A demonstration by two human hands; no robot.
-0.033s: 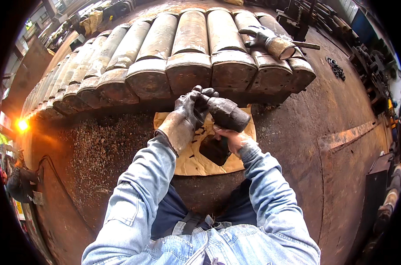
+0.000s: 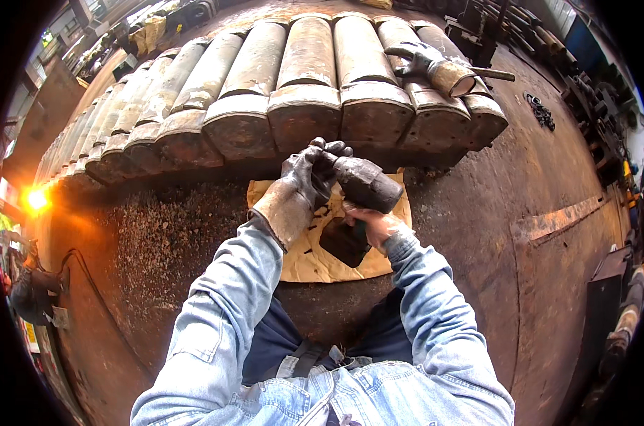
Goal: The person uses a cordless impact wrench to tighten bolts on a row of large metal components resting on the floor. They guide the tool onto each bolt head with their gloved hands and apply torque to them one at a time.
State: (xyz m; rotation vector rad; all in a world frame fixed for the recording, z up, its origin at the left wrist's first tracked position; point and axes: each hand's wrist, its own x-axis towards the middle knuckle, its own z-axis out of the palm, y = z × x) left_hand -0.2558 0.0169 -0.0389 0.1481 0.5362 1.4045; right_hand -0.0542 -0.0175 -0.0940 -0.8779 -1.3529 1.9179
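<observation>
In my bare right hand (image 2: 376, 226) is the grip of a dark, grimy cordless power driver (image 2: 368, 184), its fingers wrapped round the handle. The tool's barrel tilts up toward the left, and its blocky base (image 2: 344, 241) hangs below the hand. My left hand (image 2: 307, 177), in a black-coated glove with a pale cuff, is closed at the front end of the driver. Its fingers hide what they pinch there. Under both hands lies a sheet of brown paper (image 2: 300, 270) with small dark pieces (image 2: 312, 228) on it.
A long row of worn metal cylinders with block ends (image 2: 304, 113) stands in front of me. On its right end lie an empty glove (image 2: 428, 65) and a rod (image 2: 493, 74). A chain (image 2: 540, 111) is on the rusty floor; gravel-like debris (image 2: 166, 234) lies to the left.
</observation>
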